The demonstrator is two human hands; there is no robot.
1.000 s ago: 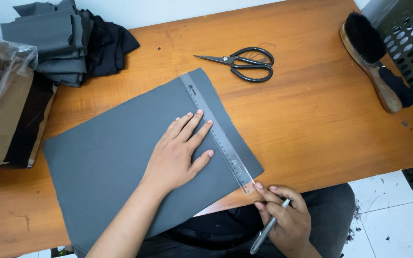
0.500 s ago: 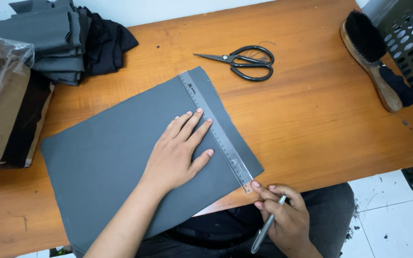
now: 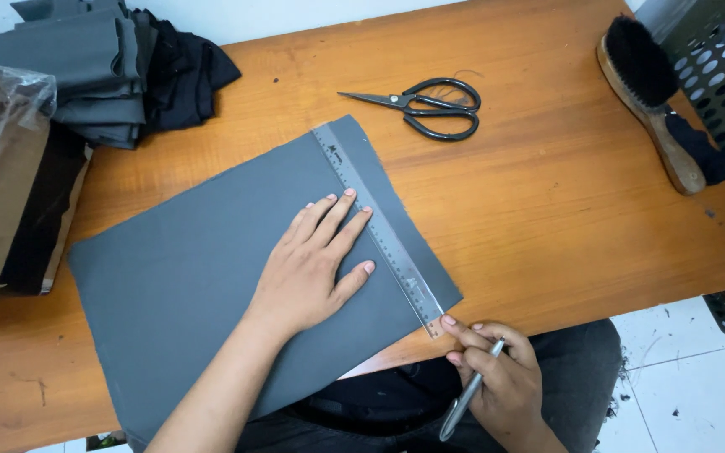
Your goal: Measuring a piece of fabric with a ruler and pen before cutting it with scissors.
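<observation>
The ruler (image 3: 378, 228) is pinned flat on grey fabric (image 3: 211, 277) by the spread left hand (image 3: 316, 268); a pen (image 3: 469, 392), seemingly silver, is gripped in the right hand (image 3: 497, 377) at its near end.

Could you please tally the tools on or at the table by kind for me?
Ruler: 1, under the left hand
Pen: 1, in the right hand
Scissors: 1
Brush: 1
Total: 4
</observation>
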